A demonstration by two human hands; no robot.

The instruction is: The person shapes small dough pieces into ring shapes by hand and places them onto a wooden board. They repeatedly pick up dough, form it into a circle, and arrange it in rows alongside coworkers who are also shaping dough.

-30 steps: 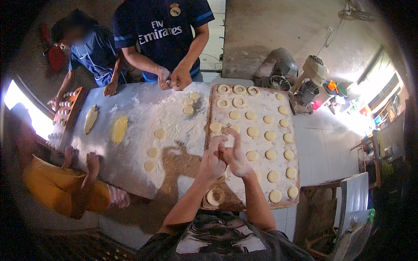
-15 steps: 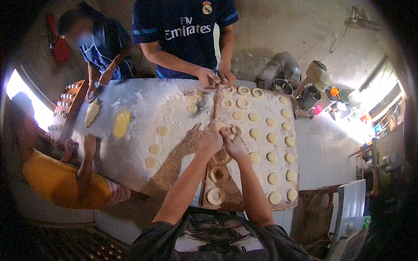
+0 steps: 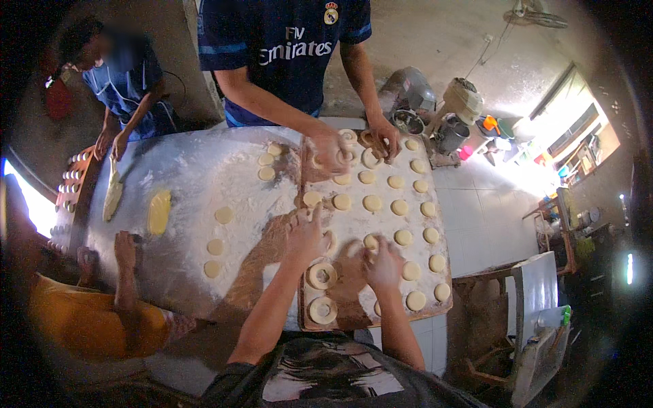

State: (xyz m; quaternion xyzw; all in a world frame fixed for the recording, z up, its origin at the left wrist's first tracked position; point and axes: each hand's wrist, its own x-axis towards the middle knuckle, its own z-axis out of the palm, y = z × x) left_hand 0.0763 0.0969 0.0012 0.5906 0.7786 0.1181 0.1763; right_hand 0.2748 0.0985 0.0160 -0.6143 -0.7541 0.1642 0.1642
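A floured wooden board [image 3: 445,299] in front of me carries several flat dough rounds [image 3: 411,270] and some dough rings [image 3: 322,276]. My left hand [image 3: 305,234] is over the board's left edge, fingers apart. It lies beside a partly hidden piece of dough [image 3: 330,243] and just nearer than a dough round [image 3: 312,199]. To the right, my right hand [image 3: 383,264] has its fingertips closed on a small dough round [image 3: 371,241] at the board's middle. Another ring [image 3: 322,309] sits at the near left corner.
Across the table, a person's hands [image 3: 333,151] work over rings at the board's far end. Left of the board, the floured metal table [image 3: 183,258] bears loose rounds [image 3: 215,247] and a yellow dough slab [image 3: 160,212]. Two other people stand leftward. Buckets [image 3: 450,132] stand at the back right.
My hands, together over a piece of dough before, have parted; the right one has moved right and nearer to a round. The person opposite has lowered both hands to the board. The view has shifted.
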